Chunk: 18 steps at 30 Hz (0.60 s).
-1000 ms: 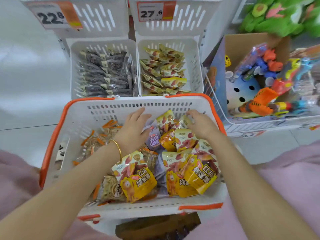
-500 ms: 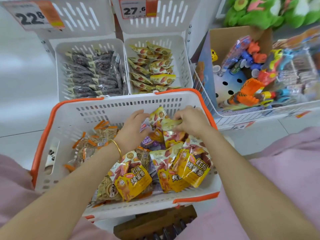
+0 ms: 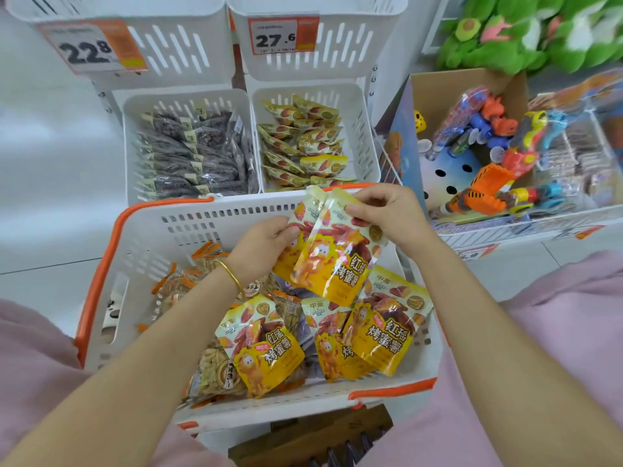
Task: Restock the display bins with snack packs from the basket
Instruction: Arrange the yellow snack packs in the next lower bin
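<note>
A white basket with an orange rim (image 3: 101, 264) stands in front of me, holding several yellow sweet-potato snack packs (image 3: 381, 335) and paler nut packs (image 3: 215, 369). Above the basket my left hand (image 3: 259, 247) and my right hand (image 3: 387, 210) hold two or three yellow snack packs (image 3: 333, 261) together, the left gripping their left edge, the right pinching their top. Beyond the basket, the right display bin (image 3: 357, 129) holds the same yellow packs. The left display bin (image 3: 131, 146) holds dark packs.
Two upper white bins carry price tags reading 22.8 (image 3: 91, 48) and 27.6 (image 3: 279, 37). A cardboard box of colourful toys (image 3: 488, 153) sits in a wire tray at the right, with green plush toys (image 3: 526, 32) behind. Pink fabric covers my knees at both sides.
Both hands were down among the packs in the basket. They have now lifted a small bunch of yellow snack packs up above the basket.
</note>
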### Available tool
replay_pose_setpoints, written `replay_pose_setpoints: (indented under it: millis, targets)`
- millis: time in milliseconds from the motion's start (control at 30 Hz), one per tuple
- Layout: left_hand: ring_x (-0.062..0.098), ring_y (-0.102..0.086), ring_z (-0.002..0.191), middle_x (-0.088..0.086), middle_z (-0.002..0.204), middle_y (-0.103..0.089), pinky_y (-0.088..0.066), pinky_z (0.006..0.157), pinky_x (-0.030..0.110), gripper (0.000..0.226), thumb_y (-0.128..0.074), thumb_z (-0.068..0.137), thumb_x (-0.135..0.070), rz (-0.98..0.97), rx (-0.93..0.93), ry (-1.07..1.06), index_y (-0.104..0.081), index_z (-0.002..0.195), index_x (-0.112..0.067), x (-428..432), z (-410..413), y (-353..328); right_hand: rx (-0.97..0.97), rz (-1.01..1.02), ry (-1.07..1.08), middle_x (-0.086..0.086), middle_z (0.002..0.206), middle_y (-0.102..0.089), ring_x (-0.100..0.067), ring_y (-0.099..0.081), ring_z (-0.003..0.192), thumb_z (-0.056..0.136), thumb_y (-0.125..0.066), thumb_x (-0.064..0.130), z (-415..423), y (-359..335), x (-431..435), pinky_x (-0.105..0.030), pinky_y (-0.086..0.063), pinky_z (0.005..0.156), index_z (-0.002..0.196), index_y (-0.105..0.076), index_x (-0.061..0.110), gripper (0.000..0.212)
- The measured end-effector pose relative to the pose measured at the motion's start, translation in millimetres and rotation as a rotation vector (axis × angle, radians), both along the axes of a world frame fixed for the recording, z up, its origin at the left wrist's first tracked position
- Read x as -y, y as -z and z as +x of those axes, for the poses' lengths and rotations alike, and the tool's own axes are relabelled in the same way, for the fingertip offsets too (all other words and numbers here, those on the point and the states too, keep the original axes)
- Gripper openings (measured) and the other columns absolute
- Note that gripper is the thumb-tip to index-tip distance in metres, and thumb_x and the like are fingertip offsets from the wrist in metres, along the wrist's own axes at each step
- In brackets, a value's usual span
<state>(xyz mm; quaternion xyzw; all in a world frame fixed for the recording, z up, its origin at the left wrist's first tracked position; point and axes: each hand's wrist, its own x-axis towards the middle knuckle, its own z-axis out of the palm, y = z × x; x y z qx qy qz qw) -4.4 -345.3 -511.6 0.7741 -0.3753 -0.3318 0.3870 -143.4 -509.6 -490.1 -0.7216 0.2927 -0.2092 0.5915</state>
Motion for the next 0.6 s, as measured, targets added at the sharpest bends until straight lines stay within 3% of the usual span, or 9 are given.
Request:
replay_pose_setpoints:
  millis: [100, 200, 267, 333, 400, 500, 600]
  targets:
    - [0.009, -0.031, 0.048, -0.002, 0.06, -0.034, -0.028, 0.043, 0.017, 0.034, -0.041, 0.1, -0.021, -0.045, -0.047, -0.129, -0.035, 0.067, -0.016, 2, 4, 1, 0.028, 0.044, 0.106, 0.009, 0.057, -0.065, -0.005, -0.063, 0.054, 0.078, -0.071, -0.001, -7, 3, 11, -0.018, -0.053, 0.056, 0.075, -0.067, 0.013, 0.015]
    - [0.009, -0.031, 0.048, -0.003, 0.058, -0.034, -0.028, 0.04, 0.013, 0.033, -0.039, 0.101, -0.024, -0.035, -0.093, -0.195, -0.035, 0.069, -0.016, 2, 11, -1, -0.01, 0.051, 0.002, 0.006, 0.066, -0.068, -0.009, -0.066, 0.058, 0.076, -0.074, 0.005, -10, -5, 19, -0.026, -0.054, 0.055, 0.076, -0.071, 0.017, 0.012]
    - [0.011, -0.031, 0.051, -0.002, 0.061, -0.035, -0.029, 0.045, 0.018, 0.032, -0.039, 0.101, -0.025, -0.039, -0.138, -0.19, -0.036, 0.07, -0.017, 4, 10, -2, 0.006, 0.009, -0.056, 0.006, 0.081, -0.066, -0.01, -0.065, 0.064, 0.076, -0.074, 0.003, -4, -9, 14, -0.032, -0.054, 0.064, 0.072, -0.073, 0.019, 0.017]
    - [0.012, -0.033, 0.055, 0.0, 0.065, -0.035, -0.03, 0.051, 0.023, 0.03, -0.038, 0.101, -0.027, -0.043, -0.172, -0.164, -0.039, 0.073, -0.016, 7, 7, -4, -0.011, -0.067, -0.073, 0.005, 0.103, -0.061, -0.006, -0.062, 0.083, 0.077, -0.073, 0.001, 3, -9, 8, -0.021, -0.053, 0.072, 0.074, -0.069, 0.015, 0.015]
    - [0.011, -0.042, 0.061, -0.001, 0.074, -0.045, -0.036, 0.055, 0.021, 0.027, -0.036, 0.1, -0.036, -0.045, -0.238, -0.134, -0.048, 0.087, -0.016, 10, 3, -8, -0.035, -0.065, -0.073, 0.001, 0.117, -0.06, -0.007, -0.061, 0.098, 0.079, -0.072, 0.002, 9, -4, 5, -0.019, -0.051, 0.08, 0.074, -0.066, 0.015, 0.015]
    - [0.002, -0.057, 0.092, -0.01, 0.112, -0.058, -0.048, 0.078, 0.016, 0.051, -0.048, 0.088, -0.059, 0.018, -0.287, -0.027, -0.046, 0.122, -0.022, 12, -2, -10, 0.003, 0.045, -0.022, -0.007, 0.101, -0.065, -0.003, -0.064, 0.073, 0.081, -0.069, 0.0, 14, 1, 1, -0.017, -0.052, 0.067, 0.082, -0.064, 0.009, 0.01]
    - [0.001, -0.059, 0.094, -0.01, 0.114, -0.058, -0.053, 0.071, 0.017, 0.058, -0.074, 0.075, -0.036, 0.038, -0.292, 0.031, -0.039, 0.121, -0.025, 14, -11, -9, 0.041, 0.033, -0.002, -0.002, 0.079, -0.058, 0.002, -0.059, 0.058, 0.081, -0.068, -0.003, 17, 0, -1, -0.012, -0.05, 0.058, 0.088, -0.062, 0.007, 0.013]
